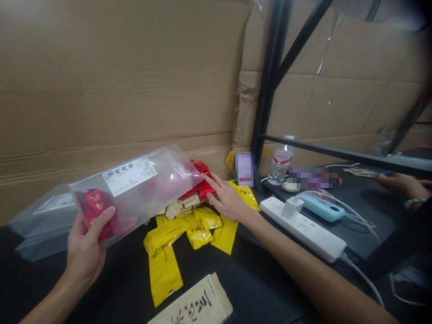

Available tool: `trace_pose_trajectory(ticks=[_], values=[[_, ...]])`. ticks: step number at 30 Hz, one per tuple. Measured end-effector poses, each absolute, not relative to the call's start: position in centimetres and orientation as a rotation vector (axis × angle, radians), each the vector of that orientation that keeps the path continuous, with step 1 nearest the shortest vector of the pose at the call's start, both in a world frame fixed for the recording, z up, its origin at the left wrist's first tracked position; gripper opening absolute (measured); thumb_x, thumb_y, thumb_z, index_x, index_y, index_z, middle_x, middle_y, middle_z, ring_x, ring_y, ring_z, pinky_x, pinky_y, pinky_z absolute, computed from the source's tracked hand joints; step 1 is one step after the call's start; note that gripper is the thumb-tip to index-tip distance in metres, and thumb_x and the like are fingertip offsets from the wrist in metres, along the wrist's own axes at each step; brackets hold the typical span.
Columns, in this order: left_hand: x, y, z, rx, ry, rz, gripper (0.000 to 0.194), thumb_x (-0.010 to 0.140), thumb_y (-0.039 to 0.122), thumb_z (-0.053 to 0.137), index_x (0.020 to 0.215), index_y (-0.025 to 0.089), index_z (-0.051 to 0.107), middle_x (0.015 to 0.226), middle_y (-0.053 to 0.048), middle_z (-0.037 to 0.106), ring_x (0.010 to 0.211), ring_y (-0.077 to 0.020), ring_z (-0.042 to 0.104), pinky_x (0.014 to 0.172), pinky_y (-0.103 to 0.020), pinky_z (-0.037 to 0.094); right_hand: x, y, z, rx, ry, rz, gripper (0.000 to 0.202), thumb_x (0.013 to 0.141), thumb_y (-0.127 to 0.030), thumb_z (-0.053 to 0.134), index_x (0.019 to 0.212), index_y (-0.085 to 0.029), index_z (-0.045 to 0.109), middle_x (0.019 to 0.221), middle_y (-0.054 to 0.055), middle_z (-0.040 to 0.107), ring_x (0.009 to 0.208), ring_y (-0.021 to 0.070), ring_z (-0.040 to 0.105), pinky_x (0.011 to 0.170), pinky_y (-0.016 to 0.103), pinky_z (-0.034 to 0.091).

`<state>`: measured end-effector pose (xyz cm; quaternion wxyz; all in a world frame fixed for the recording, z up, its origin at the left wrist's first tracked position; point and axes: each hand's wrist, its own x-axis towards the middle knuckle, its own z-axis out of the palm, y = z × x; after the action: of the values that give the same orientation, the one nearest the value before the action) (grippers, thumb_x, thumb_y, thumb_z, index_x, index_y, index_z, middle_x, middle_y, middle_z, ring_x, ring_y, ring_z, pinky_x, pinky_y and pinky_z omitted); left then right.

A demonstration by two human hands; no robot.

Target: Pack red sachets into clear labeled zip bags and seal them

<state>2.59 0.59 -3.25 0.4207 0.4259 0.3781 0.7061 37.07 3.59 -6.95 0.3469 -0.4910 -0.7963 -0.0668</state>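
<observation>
My left hand point(86, 249) is closed around the lower left end of a frosted plastic bag point(148, 198) with a white printed label point(130, 175). Small red packets point(97, 209) show through the bag beside my thumb. My right hand point(224, 198) has its fingers stretched out at the bag's far right corner, over a pile of red packets point(205, 188). Whether the fingertips touch the bag or the packets is unclear. Beige packets point(180, 206) and yellow packets point(165, 265) lie below on the black surface.
More frosted bags point(40, 225) lie at the left. A beige paper packet point(199, 303) is at the front. To the right are a white power strip point(303, 229), a light blue device point(322, 207), a water bottle point(281, 162) and a black metal frame point(266, 99). Another person's hand point(401, 186) rests beyond.
</observation>
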Motion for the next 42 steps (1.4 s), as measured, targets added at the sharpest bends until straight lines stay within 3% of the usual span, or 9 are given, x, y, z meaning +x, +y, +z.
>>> trace_pose_trajectory(ticks=[6,13,18,24,28,32,38,42], values=[[2.6,0.5,-3.2,1.065,0.96,1.765,0.046,0.067,0.021,0.091,0.108,0.02,0.07,0.095,0.002,0.079,0.066,-0.0163,0.075,0.062,-0.025,0.067,37.7,3.4,-6.8,-1.2,-1.985,-0.129,0.05,0.098,-0.026,0.046,0.148,-0.024,0.042,0.152,0.011,0.052,0.139,0.027,0.051,0.114,0.048,0.039],[2.8,0.4,-3.2,1.077,0.945,1.715,0.049,0.065,0.022,0.093,0.107,0.02,0.069,0.089,0.003,0.078,0.06,-0.0172,0.074,0.059,-0.024,0.066,37.8,3.7,-6.8,-1.195,-1.791,-0.02,0.033,0.09,-0.031,0.057,0.121,-0.022,0.051,0.117,0.01,0.069,0.102,0.0257,0.068,0.09,0.041,0.052],[3.0,0.3,-3.2,1.083,0.956,1.725,0.049,0.065,0.02,0.092,0.109,0.023,0.07,0.094,0.003,0.079,0.063,-0.0178,0.075,0.06,-0.025,0.067,38.1,4.4,-7.2,-1.125,-1.636,-0.043,0.027,0.086,-0.037,0.063,0.106,-0.022,0.054,0.108,0.01,0.068,0.094,0.0252,0.067,0.085,0.041,0.053],[3.2,0.1,-3.5,1.108,0.965,1.677,0.046,0.067,0.021,0.09,0.109,0.025,0.071,0.091,0.002,0.08,0.062,-0.0205,0.076,0.06,-0.03,0.068,38.6,4.6,-6.7,-1.07,-1.37,-0.056,0.035,0.086,-0.042,0.067,0.11,-0.021,0.054,0.111,0.011,0.065,0.093,0.0245,0.066,0.078,0.037,0.054],[3.1,0.0,-3.8,1.09,0.979,1.678,0.046,0.064,0.02,0.091,0.106,0.024,0.072,0.092,-0.001,0.08,0.065,-0.0208,0.076,0.059,-0.028,0.067,39.6,4.0,-5.3,-0.935,-1.091,0.034,0.037,0.093,-0.049,0.06,0.117,-0.023,0.047,0.114,0.009,0.061,0.091,0.0208,0.067,0.074,0.034,0.057],[3.3,-0.1,-4.1,1.037,0.953,1.606,0.054,0.06,0.022,0.093,0.109,0.021,0.071,0.089,-0.002,0.079,0.064,-0.0198,0.076,0.058,-0.026,0.066,40.0,2.9,-3.8,-0.766,-0.957,0.244,0.035,0.095,-0.055,0.056,0.111,-0.026,0.044,0.095,0.001,0.062,0.065,0.0141,0.067,0.052,0.024,0.049],[3.4,-0.3,-4.1,0.968,0.937,1.558,0.04,0.062,0.025,0.091,0.097,0.017,0.074,0.084,-0.002,0.078,0.066,-0.0176,0.074,0.06,-0.023,0.064,39.0,2.0,-3.5,-0.709,-0.965,0.533,0.044,0.081,-0.059,0.074,0.098,-0.026,0.051,0.063,-0.008,0.057,0.046,0.0118,0.059,0.041,0.02,0.039],[3.5,-0.5,-3.8,0.943,0.95,1.558,0.044,0.059,0.023,0.091,0.099,0.018,0.075,0.082,-0.002,0.078,0.069,-0.0214,0.075,0.059,-0.026,0.065,38.4,1.9,-3.9,-0.747,-0.945,0.697,0.047,0.077,-0.064,0.077,0.087,-0.023,0.058,0.051,-0.008,0.053,0.036,0.0111,0.053,0.033,0.018,0.029]])
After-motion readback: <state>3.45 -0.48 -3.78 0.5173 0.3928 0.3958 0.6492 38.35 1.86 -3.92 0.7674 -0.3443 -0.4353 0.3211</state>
